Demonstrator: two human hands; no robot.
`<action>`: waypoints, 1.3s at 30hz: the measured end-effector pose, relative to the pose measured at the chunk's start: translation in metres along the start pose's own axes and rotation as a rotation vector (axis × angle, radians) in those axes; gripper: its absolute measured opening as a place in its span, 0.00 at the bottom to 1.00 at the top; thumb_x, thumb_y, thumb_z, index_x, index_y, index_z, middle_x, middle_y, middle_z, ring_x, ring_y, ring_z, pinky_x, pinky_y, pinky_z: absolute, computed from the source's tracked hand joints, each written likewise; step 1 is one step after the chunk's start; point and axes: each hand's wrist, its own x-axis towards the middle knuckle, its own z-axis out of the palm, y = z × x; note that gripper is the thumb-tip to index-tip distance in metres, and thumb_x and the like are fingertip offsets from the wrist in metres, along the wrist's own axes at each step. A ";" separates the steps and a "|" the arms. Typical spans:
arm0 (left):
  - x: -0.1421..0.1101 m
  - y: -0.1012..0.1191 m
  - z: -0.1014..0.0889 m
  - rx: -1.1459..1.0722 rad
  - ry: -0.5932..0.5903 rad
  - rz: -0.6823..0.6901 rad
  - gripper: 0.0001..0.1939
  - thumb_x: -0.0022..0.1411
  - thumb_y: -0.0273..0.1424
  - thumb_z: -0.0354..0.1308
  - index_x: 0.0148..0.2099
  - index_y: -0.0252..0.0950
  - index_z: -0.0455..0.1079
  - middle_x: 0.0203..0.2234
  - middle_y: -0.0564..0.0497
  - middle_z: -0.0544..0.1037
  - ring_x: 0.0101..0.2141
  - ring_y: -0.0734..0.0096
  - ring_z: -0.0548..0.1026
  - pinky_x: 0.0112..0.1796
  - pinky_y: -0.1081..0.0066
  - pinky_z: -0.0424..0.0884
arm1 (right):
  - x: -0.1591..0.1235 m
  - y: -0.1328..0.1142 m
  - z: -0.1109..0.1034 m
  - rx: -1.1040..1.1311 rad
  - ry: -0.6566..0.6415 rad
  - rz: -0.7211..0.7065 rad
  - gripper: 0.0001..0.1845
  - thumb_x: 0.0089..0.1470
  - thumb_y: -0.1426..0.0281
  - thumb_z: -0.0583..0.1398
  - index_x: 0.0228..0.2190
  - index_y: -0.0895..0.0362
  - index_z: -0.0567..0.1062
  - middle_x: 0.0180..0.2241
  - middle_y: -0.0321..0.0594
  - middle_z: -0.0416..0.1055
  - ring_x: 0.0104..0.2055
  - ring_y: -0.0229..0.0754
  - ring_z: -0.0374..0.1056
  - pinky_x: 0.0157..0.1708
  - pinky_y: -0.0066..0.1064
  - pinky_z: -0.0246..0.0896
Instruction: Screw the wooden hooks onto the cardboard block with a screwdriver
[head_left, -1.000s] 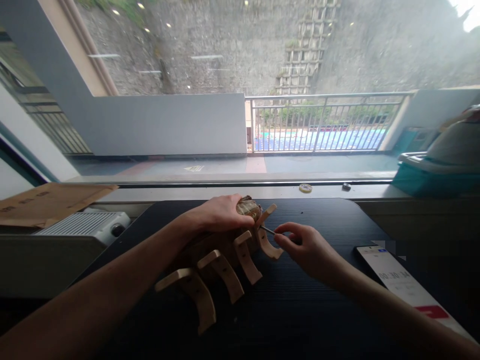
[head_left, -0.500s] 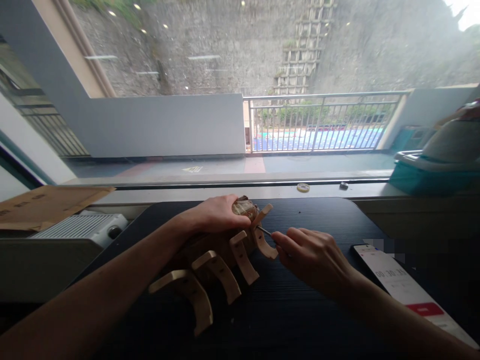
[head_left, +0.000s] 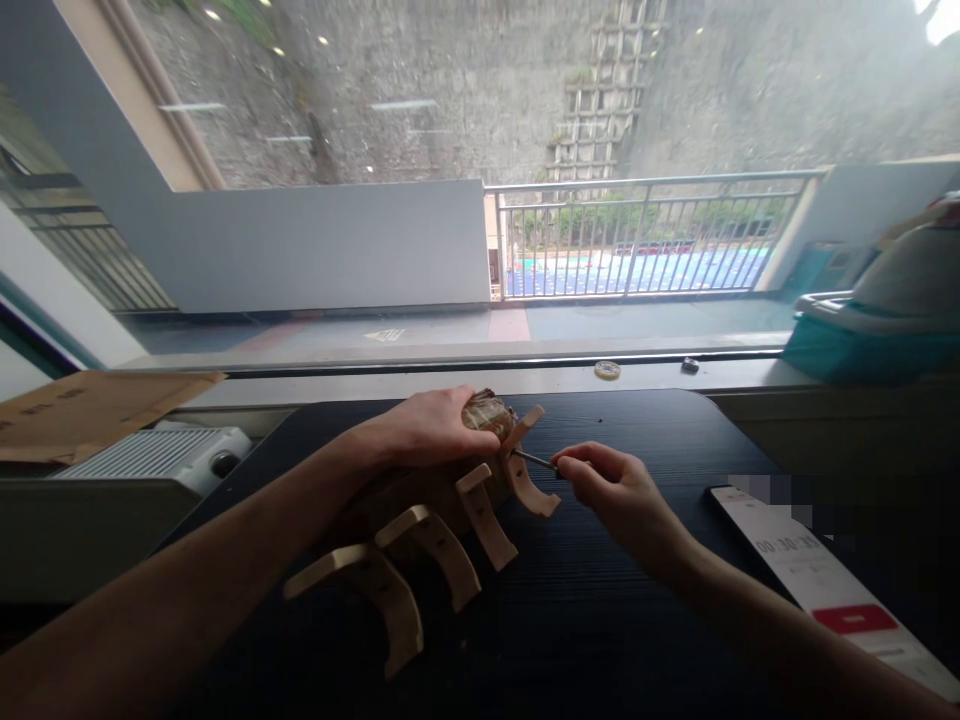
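At the right end of the windowsill (head_left: 525, 382), a teal bin (head_left: 862, 345) with smooth walls and a pale rim, bearing a rounded, greyish bundle (head_left: 919, 270); impossible to tell how deep inside. At the far left, lying over a white slatted unit (head_left: 161, 455), a flat brown cardboard piece (head_left: 97, 410) with dark print.

On the dark, fine-grained desk (head_left: 645, 430), a long brown body (head_left: 405, 495), mostly shadowed, with a crumpled, glossy, patterned end (head_left: 487, 412). Along the near side of the body, four curved wooden pieces (head_left: 442, 545), pale and smooth, bent like hooks, with small dark holes. Clasps the brown body near the patterned end with the left hand (head_left: 431, 425), thumb toward the farthest wooden piece. Pinches a thin metal tool (head_left: 536, 460) between thumb and fingers of the right hand (head_left: 619, 490), with the tip at that same piece.

At the right of the desk, face up, a phone (head_left: 810, 570) with a white screen and red bar. On the sill, a round yellowish ring (head_left: 607, 370) and, near the bin, a small dark object (head_left: 690, 366).
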 end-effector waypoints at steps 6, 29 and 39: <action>0.001 -0.001 0.000 -0.037 -0.010 -0.029 0.27 0.46 0.50 0.57 0.44 0.39 0.68 0.34 0.50 0.77 0.33 0.63 0.74 0.28 0.71 0.64 | -0.011 -0.016 -0.016 -0.469 -0.016 -0.243 0.23 0.53 0.63 0.58 0.50 0.53 0.66 0.33 0.40 0.74 0.25 0.37 0.67 0.23 0.27 0.59; 0.000 0.003 -0.001 -0.044 -0.002 -0.029 0.23 0.46 0.47 0.58 0.42 0.40 0.68 0.32 0.52 0.77 0.32 0.64 0.75 0.29 0.72 0.66 | -0.014 -0.011 -0.014 -0.451 0.052 -0.238 0.18 0.53 0.66 0.59 0.47 0.54 0.70 0.32 0.38 0.72 0.25 0.36 0.65 0.25 0.27 0.59; -0.001 0.002 0.000 -0.068 -0.030 -0.027 0.24 0.47 0.49 0.56 0.42 0.38 0.67 0.32 0.50 0.77 0.32 0.63 0.75 0.29 0.71 0.65 | -0.009 0.008 0.001 -0.453 0.136 -0.495 0.09 0.56 0.69 0.57 0.38 0.58 0.75 0.31 0.41 0.76 0.30 0.40 0.71 0.29 0.29 0.63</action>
